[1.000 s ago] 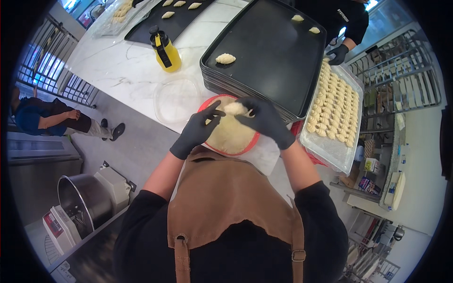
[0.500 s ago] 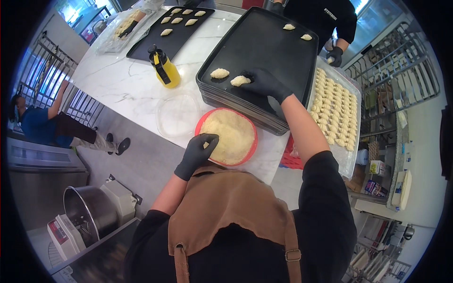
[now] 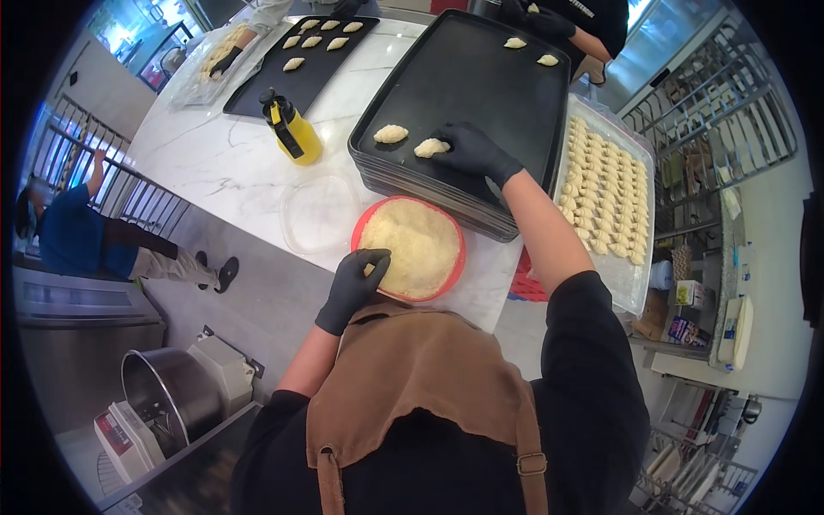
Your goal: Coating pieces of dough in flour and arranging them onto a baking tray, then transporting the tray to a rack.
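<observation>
My black-gloved right hand (image 3: pixel 477 153) is over the near end of a dark baking tray (image 3: pixel 481 94), the top one of a stack. Its fingertips close on the right end of a small unbaked croissant (image 3: pixel 431 148) resting on the tray. A second croissant (image 3: pixel 391 134) lies just left of it, coated in pale crumbs. My left hand (image 3: pixel 352 285), also gloved, is at the left rim of a red bowl (image 3: pixel 464 251). Its fingers are curled together, hiding whatever is in them. The bowl holds fine pale-yellow crumbs (image 3: pixel 414 240), perhaps grated cheese.
A yellow spray bottle (image 3: pixel 296 137) and a clear round lid (image 3: pixel 319 215) stand left of the bowl. On the right, a plastic-lined tray (image 3: pixel 639 283) carries rows of croissants. Another dark tray (image 3: pixel 249 99) holds several more. Co-workers' gloved hands (image 3: pixel 549 19) are across the marble table.
A co-worker's hand at the far right has moved from the croissant tray to beyond the stacked trays, with a small pale piece. My hands stay at the croissant and bowl.
</observation>
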### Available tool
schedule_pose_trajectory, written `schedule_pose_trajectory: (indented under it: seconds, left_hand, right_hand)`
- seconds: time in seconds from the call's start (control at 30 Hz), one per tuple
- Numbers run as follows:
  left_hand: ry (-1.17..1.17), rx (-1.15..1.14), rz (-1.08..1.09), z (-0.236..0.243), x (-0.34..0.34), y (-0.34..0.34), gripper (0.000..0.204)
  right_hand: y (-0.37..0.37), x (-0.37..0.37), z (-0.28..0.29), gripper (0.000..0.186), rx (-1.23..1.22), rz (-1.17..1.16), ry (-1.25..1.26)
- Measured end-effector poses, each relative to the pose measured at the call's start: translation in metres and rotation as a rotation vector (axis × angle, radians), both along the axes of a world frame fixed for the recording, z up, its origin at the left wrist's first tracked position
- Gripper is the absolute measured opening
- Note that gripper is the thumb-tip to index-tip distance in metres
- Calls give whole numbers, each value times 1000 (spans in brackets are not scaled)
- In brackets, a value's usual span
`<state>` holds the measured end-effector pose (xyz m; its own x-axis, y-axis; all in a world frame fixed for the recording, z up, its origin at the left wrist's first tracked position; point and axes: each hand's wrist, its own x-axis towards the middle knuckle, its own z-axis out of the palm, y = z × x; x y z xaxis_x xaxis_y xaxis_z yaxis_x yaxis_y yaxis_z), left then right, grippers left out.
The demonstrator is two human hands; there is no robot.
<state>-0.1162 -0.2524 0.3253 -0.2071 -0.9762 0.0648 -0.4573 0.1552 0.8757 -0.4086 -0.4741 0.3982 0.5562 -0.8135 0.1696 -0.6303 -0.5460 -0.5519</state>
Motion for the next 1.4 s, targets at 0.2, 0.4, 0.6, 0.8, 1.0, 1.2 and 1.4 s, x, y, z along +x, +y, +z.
schedule_pose_trajectory:
  seconds: [0.2, 0.4, 0.6, 0.8, 1.0, 1.2, 1.4]
  left_hand:
    - [0, -32, -19, 0, -3, -2, 20]
    - [136, 24, 91, -16, 3, -8, 22]
    - [-46, -51, 25, -17, 0, -22, 17]
    - [-42, -291, -96, -11, -33, -33, 25]
    - [-60, -283, -148, -10, -45, -29, 24]
    - [-46, -288, -148, -14, -53, -28, 23]
    - [-25, -341, -184, -14, -62, -27, 27]
  right_hand:
    - [27, 7, -13, 39, -291, -231, -176]
    - [142, 55, -3, 11, -200, -106, -450]
    - [207, 22, -73, 12, -109, 24, -348]
    - [226, -168, -60, 18, -74, -962, -338]
    - [247, -262, -88, 23, -248, -899, 136]
    - [231, -221, -76, 32, -120, -768, 151]
    - [222, -206, -100, 42, -155, -855, 210]
